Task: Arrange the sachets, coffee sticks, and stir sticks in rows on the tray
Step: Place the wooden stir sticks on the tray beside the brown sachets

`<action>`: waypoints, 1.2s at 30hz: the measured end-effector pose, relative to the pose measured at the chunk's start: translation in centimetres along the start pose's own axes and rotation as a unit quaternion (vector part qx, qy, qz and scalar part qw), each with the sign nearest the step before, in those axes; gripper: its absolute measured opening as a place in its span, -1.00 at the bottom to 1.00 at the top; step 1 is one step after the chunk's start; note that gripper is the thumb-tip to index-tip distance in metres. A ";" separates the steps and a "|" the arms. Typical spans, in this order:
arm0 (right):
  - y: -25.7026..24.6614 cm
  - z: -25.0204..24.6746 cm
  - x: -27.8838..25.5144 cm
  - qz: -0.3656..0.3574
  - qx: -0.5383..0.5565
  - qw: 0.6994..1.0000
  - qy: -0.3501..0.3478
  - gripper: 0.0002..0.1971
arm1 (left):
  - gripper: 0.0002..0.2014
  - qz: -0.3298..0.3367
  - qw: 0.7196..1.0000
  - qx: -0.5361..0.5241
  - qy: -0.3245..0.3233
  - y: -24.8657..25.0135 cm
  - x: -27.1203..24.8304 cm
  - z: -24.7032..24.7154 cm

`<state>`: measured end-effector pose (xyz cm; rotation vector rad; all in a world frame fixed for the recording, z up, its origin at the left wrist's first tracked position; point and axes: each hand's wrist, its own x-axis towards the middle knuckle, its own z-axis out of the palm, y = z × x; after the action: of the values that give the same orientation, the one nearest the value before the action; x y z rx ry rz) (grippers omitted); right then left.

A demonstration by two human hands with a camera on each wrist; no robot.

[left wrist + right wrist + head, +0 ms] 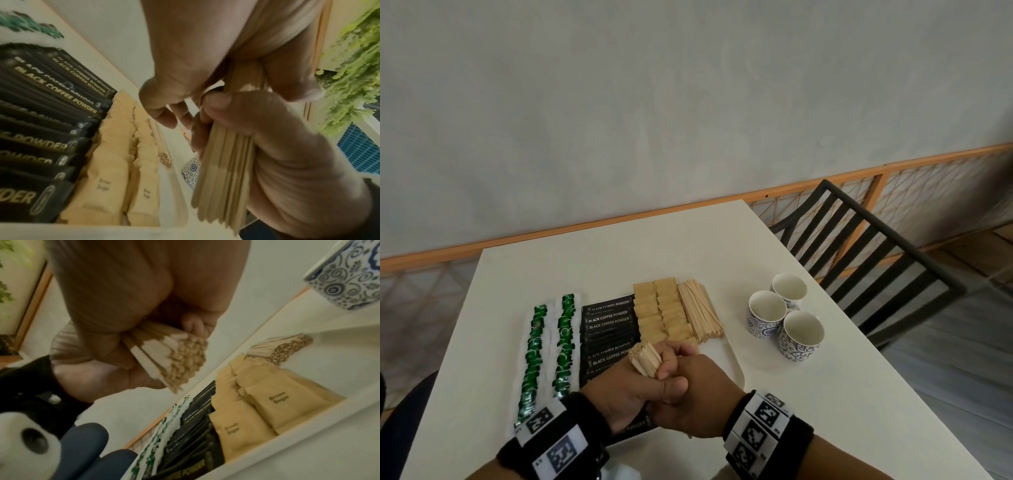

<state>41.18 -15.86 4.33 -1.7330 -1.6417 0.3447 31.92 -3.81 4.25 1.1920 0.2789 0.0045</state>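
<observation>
Both hands clasp one bundle of pale wooden stir sticks over the white tray's near edge: the left hand and right hand each keep a curled grip round it. The step looks like squaring the bundle; next, it probably needs laying beside the stir sticks already rowed at the tray's right edge. The white counter stands against a grey wall.

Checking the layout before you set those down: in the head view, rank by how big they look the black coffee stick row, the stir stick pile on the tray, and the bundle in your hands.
1. Black coffee stick row
2. Stir stick pile
3. Bundle, mostly hidden by both hands, so its rank is unsure.
</observation>
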 end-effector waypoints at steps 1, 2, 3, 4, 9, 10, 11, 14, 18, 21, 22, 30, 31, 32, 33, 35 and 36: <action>0.0 0.0 0.1 0.001 -0.004 1.000 -0.001 -0.59 | -0.60 -0.008 1.000 -0.007 0.004 -0.2 0.1 -0.1; 0.1 0.0 0.2 0.009 -0.003 1.000 -0.005 -0.57 | -0.60 -0.015 1.000 -0.011 0.009 -0.3 0.2 -0.1; 0.1 0.0 0.3 0.021 -0.002 1.000 -0.022 -0.58 | -0.61 -0.023 1.000 -0.014 0.015 -0.4 0.2 -0.2; 0.2 -0.1 0.4 0.039 -0.002 0.998 -0.049 -0.62 | -0.60 -0.031 0.999 -0.012 0.027 -0.5 0.2 -0.3; 3.7 -0.7 1.3 0.296 -0.019 0.951 -0.092 -0.71 | 0.02 -0.024 0.984 0.073 0.162 0.6 -0.7 -1.4; 5.2 -0.8 1.5 0.341 -0.032 0.935 -0.088 -0.65 | 0.03 -0.014 0.979 0.091 0.181 0.8 -1.1 -1.8; 6.5 -1.3 1.7 0.372 -0.048 0.923 -0.086 -0.63 | 0.01 -0.008 0.975 0.104 0.197 0.8 -1.6 -2.2; 9.1 -2.0 1.9 0.426 -0.077 0.899 -0.070 -0.65 | 0.04 -0.012 0.964 0.119 0.238 0.6 -3.5 -3.3; 10.9 -1.0 2.1 0.468 -0.117 0.872 -0.079 -0.66 | -0.18 -0.046 0.950 0.112 0.289 -0.3 -6.0 -4.7; 11.2 -0.1 1.9 0.479 -0.136 0.863 -0.081 -0.68 | -0.73 -0.056 0.939 0.071 0.332 -1.1 -7.5 -6.0; 11.2 0.1 1.9 0.479 -0.139 0.863 -0.080 -0.70 | -0.80 -0.061 0.936 0.061 0.341 -1.4 -8.1 -6.5; 11.0 0.2 2.0 0.482 -0.151 0.858 -0.094 -0.66 | -0.83 -0.097 0.912 -0.011 0.398 -2.3 -11.2 -8.7; 10.9 0.1 2.0 0.480 -0.153 0.858 -0.098 -0.68 | -0.82 -0.096 0.910 -0.011 0.404 -2.4 -11.3 -8.7; 10.9 0.1 2.1 0.479 -0.155 0.858 -0.101 -0.70 | -0.81 -0.095 0.907 -0.012 0.409 -2.5 -11.5 -8.7; 10.9 0.0 2.1 0.479 -0.155 0.858 -0.105 -0.70 | -0.81 -0.095 0.906 -0.012 0.412 -2.5 -11.6 -8.7; 10.8 0.0 2.1 0.474 -0.160 0.859 -0.111 -0.69 | -0.80 -0.097 0.905 -0.014 0.415 -2.7 -11.8 -8.8; 10.8 -0.1 2.2 0.470 -0.164 0.860 -0.114 -0.68 | -0.80 -0.097 0.903 -0.015 0.418 -2.8 -11.8 -8.9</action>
<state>49.78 -13.14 -2.05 -2.7810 -0.8874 0.7694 18.19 1.49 1.17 1.0705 1.1486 0.3536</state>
